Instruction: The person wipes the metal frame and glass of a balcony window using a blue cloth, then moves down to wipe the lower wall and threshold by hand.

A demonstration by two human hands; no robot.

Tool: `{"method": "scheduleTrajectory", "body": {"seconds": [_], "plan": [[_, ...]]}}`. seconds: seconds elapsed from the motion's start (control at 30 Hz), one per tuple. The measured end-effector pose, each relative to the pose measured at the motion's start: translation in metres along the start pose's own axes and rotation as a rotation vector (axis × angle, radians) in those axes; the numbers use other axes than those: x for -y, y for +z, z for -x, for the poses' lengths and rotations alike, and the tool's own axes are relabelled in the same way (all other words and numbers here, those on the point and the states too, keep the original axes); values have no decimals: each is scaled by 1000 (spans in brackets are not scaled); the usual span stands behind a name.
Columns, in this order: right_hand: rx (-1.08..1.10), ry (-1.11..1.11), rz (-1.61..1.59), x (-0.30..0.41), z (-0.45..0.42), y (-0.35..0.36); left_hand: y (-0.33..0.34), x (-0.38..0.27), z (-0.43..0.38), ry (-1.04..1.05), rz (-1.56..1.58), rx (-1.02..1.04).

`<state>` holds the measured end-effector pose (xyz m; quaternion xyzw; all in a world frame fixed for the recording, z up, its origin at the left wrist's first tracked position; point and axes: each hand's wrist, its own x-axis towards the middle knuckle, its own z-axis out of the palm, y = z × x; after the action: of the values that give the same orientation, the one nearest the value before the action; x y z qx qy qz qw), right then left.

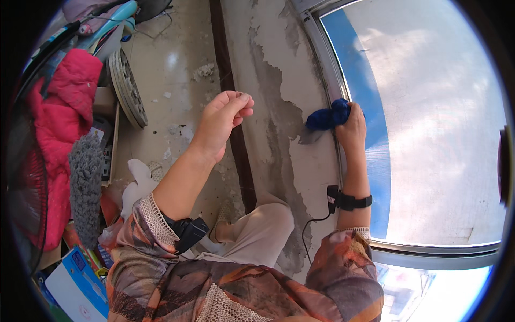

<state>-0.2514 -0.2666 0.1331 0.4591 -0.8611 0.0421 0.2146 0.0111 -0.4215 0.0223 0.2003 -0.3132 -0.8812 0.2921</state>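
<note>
My right hand (353, 125) grips a bunched dark blue cloth (326, 118) against the inner edge of a metal window frame (324, 56). Part of the cloth hangs out to the left, over the wall beside the frame. Behind that hand is the window pane (434, 133), with a blue band along its near side. My left hand (219, 116) is raised in front of the wall's foot, thumb pressed to curled fingers. Nothing shows between them. Black straps with small devices sit on both arms, and a cable (304, 237) runs from the right one.
Paint peels from the wall (297, 161) above a dark skirting strip (225, 60). Flakes lie on the tiled floor (173, 92). To the left are a pink padded garment (66, 104), a grey fluffy duster (85, 189), a round slotted disc (128, 88) and a fan guard (30, 193).
</note>
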Motion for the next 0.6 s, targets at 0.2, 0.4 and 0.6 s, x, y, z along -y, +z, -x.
{"method": "scheduleTrajectory", "body": {"seconds": [0.2, 0.4, 0.6], "plan": [[32, -29, 102, 25, -110, 48, -6, -4, 2, -9, -3, -46], [54, -15, 139, 53, -214, 93, -14, -1, 1, 14, -19, -34], [-167, -57, 27, 57, -250, 99, -4, 2, -4, 20, 43, -39]]}}
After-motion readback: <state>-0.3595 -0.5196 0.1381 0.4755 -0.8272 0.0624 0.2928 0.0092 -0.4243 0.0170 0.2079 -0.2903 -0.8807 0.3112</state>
